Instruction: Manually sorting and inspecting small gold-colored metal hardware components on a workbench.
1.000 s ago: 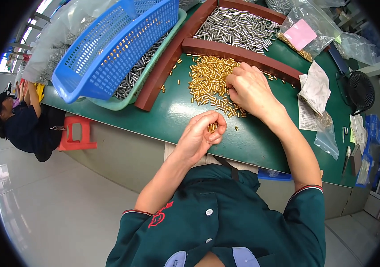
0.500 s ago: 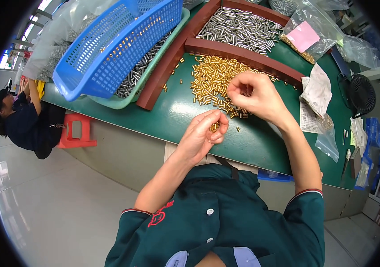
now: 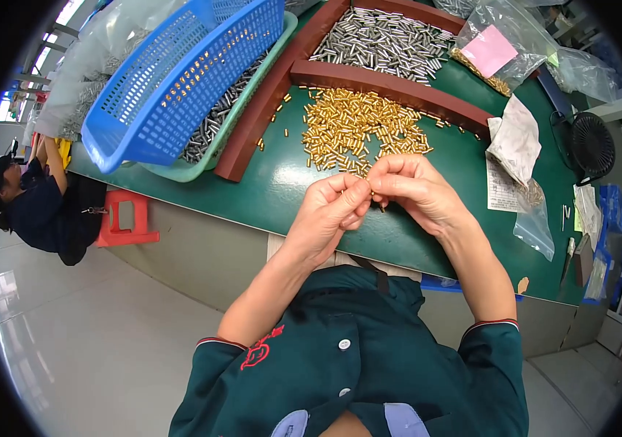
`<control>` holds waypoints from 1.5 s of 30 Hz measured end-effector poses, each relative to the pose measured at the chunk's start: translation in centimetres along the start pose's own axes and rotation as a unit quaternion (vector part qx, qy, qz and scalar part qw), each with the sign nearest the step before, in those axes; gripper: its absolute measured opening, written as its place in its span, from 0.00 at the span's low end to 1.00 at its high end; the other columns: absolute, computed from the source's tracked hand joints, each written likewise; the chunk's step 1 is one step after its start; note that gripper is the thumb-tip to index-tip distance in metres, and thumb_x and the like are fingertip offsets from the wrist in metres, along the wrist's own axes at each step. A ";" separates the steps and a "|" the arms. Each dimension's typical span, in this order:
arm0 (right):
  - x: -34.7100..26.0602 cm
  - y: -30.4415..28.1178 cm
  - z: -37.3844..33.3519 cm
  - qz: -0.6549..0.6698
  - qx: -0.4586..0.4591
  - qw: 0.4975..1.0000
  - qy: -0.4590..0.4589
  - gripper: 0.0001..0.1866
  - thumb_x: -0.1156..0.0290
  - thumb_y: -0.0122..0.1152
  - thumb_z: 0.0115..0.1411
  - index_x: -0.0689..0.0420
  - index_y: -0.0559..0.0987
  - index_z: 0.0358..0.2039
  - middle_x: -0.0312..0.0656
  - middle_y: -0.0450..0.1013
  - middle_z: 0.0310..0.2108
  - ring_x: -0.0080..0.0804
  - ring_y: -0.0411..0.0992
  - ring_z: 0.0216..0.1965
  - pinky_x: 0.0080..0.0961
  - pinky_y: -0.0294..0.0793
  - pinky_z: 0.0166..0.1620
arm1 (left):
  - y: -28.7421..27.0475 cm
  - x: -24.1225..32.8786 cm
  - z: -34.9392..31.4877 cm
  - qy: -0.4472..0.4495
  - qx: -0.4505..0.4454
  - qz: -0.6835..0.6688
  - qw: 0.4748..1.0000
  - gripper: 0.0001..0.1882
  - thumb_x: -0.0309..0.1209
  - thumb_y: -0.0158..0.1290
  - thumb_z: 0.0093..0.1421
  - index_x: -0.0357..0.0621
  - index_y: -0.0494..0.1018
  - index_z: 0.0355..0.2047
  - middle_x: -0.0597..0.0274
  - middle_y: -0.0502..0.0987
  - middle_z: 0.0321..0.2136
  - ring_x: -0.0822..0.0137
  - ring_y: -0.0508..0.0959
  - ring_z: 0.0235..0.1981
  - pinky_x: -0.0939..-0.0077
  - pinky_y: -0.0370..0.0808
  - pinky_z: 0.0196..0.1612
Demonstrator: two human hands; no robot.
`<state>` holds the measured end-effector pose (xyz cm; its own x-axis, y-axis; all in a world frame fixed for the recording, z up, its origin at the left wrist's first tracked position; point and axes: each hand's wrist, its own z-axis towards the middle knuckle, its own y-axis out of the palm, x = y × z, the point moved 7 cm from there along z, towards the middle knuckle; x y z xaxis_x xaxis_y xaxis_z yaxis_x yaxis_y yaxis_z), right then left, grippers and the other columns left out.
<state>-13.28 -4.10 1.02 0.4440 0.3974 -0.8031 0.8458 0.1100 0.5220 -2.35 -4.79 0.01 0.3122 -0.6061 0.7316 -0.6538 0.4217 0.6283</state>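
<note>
My left hand [image 3: 328, 215] is closed, thumb laid over curled fingers. Small brass cylinders showed inside it a moment ago; now the fingers mostly hide them. Thumb and fingertips of my right hand [image 3: 422, 195] are pinched together and meet the left fingertips. A tiny glint of brass shows where they meet, largely covered. Just beyond both hands, a heap of small brass cylinders [image 3: 358, 125] spreads over the green tabletop [image 3: 267, 191]. Brown bars [image 3: 392, 90] border the heap on its far and left sides.
Behind the far bar lies a pile of silver pins [image 3: 380, 45]. At left, a blue perforated basket [image 3: 180, 95] rests over a green tray [image 3: 234, 138] of dark pins. To the right are a crumpled cloth [image 3: 516, 142], plastic bag [image 3: 535, 229] and black fan [image 3: 592, 146]. A person [image 3: 34, 193] works at far left.
My right hand has come down and toward me from above the brass heap to meet the left fingertips. The left hand has stayed nearly in place.
</note>
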 end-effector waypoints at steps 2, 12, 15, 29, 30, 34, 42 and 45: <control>-0.1 -0.1 -0.1 -0.006 0.006 1.000 -0.001 0.06 0.72 0.62 0.54 0.61 0.80 0.29 0.35 0.75 0.25 0.17 0.67 0.26 0.14 0.66 0.32 | -0.2 0.0 0.0 -0.010 0.005 -0.018 1.000 0.10 0.34 0.50 0.64 0.40 0.71 0.30 0.68 0.70 0.20 0.82 0.59 0.16 0.87 0.54 0.20; -0.3 -0.2 -0.5 -0.062 0.006 0.998 -0.024 0.08 0.71 0.62 0.55 0.61 0.81 0.33 0.37 0.77 0.27 0.18 0.71 0.29 0.15 0.67 0.33 | -1.2 -0.3 -0.3 -0.024 0.009 -0.018 1.000 0.10 0.33 0.48 0.65 0.39 0.71 0.33 0.66 0.71 0.22 0.83 0.59 0.17 0.88 0.55 0.20; -0.1 -0.3 -0.4 -0.065 0.012 0.997 -0.025 0.07 0.72 0.62 0.56 0.61 0.81 0.33 0.37 0.77 0.27 0.18 0.71 0.29 0.15 0.67 0.33 | -1.3 -0.1 -0.4 -0.019 0.010 -0.009 1.000 0.10 0.33 0.46 0.65 0.39 0.71 0.33 0.65 0.72 0.23 0.83 0.60 0.17 0.87 0.55 0.20; -3.0 1.4 -1.6 -0.338 0.107 0.902 -0.245 0.04 0.76 0.63 0.50 0.61 0.80 0.28 0.35 0.75 0.26 0.23 0.69 0.28 0.19 0.68 0.34 | -1.2 -0.4 -0.5 -0.037 -0.005 -0.077 0.996 0.11 0.32 0.42 0.61 0.38 0.70 0.31 0.60 0.72 0.23 0.78 0.60 0.17 0.84 0.57 0.21; -3.8 2.7 -2.1 -0.436 0.094 0.830 -0.337 0.04 0.77 0.63 0.47 0.60 0.80 0.27 0.36 0.74 0.25 0.26 0.69 0.28 0.22 0.68 0.34 | -1.3 -0.9 -0.6 -0.062 0.035 -0.102 0.992 0.12 0.34 0.41 0.62 0.38 0.68 0.32 0.63 0.68 0.21 0.77 0.59 0.16 0.84 0.56 0.22; -4.2 3.9 -2.6 -0.477 0.084 0.787 -0.382 0.03 0.79 0.64 0.44 0.58 0.80 0.22 0.37 0.70 0.22 0.30 0.68 0.28 0.26 0.67 0.34 | -1.1 -1.4 -0.9 -0.085 0.034 -0.133 0.987 0.14 0.37 0.39 0.66 0.39 0.68 0.34 0.66 0.66 0.22 0.77 0.59 0.18 0.85 0.56 0.22; -5.9 -3.6 -3.3 -0.355 0.286 0.827 -0.330 0.04 0.77 0.62 0.53 0.64 0.78 0.24 0.34 0.69 0.22 0.17 0.64 0.23 0.16 0.63 0.28 | 1.4 16.1 -3.7 0.237 0.059 0.275 0.930 0.13 0.33 0.42 0.66 0.35 0.71 0.36 0.76 0.59 0.18 0.83 0.55 0.18 0.86 0.49 0.20; -5.7 -3.7 -3.2 -0.362 0.289 0.826 -0.323 0.05 0.76 0.62 0.54 0.64 0.78 0.24 0.33 0.69 0.22 0.16 0.63 0.23 0.15 0.63 0.28 | 3.6 25.1 -6.2 0.403 0.229 0.668 0.583 0.13 0.29 0.40 0.65 0.36 0.74 0.35 0.69 0.68 0.22 0.80 0.63 0.23 0.84 0.59 0.27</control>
<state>-19.91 -3.86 4.59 -0.3315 -0.1717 -0.9277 0.8760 -0.4211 -0.2351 7.41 -14.34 22.31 -0.5839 0.6473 0.4900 -0.7422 -0.1810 -0.6453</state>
